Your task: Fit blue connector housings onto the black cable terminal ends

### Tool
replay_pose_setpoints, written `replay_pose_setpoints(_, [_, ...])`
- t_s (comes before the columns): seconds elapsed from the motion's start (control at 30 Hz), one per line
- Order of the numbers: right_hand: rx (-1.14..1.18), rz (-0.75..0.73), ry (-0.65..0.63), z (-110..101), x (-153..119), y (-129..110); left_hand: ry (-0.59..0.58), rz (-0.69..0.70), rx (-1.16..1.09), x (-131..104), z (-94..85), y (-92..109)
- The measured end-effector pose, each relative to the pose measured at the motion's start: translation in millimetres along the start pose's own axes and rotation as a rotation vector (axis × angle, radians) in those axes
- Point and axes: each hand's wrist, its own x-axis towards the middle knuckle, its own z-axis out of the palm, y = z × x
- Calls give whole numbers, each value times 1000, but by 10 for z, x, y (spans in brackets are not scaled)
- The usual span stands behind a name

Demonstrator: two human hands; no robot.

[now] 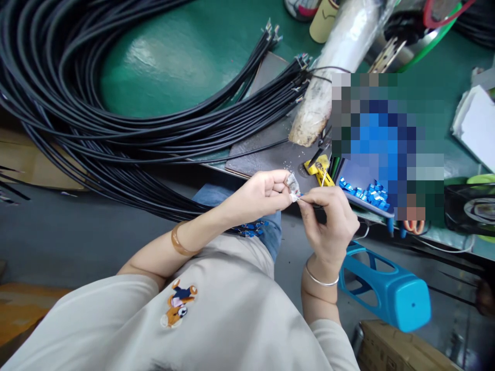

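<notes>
In front of my waist the fingertips of both hands meet at the stripped end of a black cable (317, 206). My right hand (331, 219) is closed, pinching the cable just behind that end. My left hand (269, 193) is closed too, its thumb and forefinger pressed together on the thin wires (297, 198). Greyish-white wrapping (293, 183) covers its fingertips. The wires are partly hidden by the fingers. More black cables (253, 228) with blue pieces on their ends lie across my lap, under my left forearm.
A large bundle of black cables (185, 123) spreads over the green table (154, 56). Near my hands are a yellow tool (320, 169), a plastic-wrapped roll (328, 77) and a tray of blue pieces (373, 196). A blue stool (410, 304) stands at right.
</notes>
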Motion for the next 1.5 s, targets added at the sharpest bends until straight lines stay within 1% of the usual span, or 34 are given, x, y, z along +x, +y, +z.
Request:
replay_pose_setpoints(0.07, [24,40,98,45,-29,0,15,-10,22,5,1,10])
replay_pose_setpoints(0.2, [156,255,394,110,-71,-13,68,21,65,38,-8,47])
replay_pose_setpoints(0.27, [202,282,509,125,-62,-21,78,40,64,59,-15,60])
replay_pose_setpoints(0.3, [219,279,537,131,-52,-24,81,46,62,70,-18,63])
replay_pose_setpoints(0.37, [251,295,514,146,-26,-29,89,55,65,89,-21,66])
replay_pose_setpoints(0.53, [323,391,308,204,24,-25,109,84,94,135,-13,71])
replay_pose_setpoints(0.6, [347,399,270,226,40,-21,129,95,109,158,-8,71])
replay_pose_setpoints(0.73, [308,354,294,245,74,-20,184,129,105,209,0,70])
replay_pose_setpoints(0.83, [268,315,311,245,96,-17,203,140,89,236,6,76])
replay_pose_setpoints(0.97, [249,303,310,245,108,0,221,135,97,253,11,84])
replay_pose_setpoints(1.2, [180,270,282,213,117,2,233,142,98,253,31,112])
replay_pose_setpoints(1.5, [121,189,249,176,128,-26,224,139,90,233,35,140])
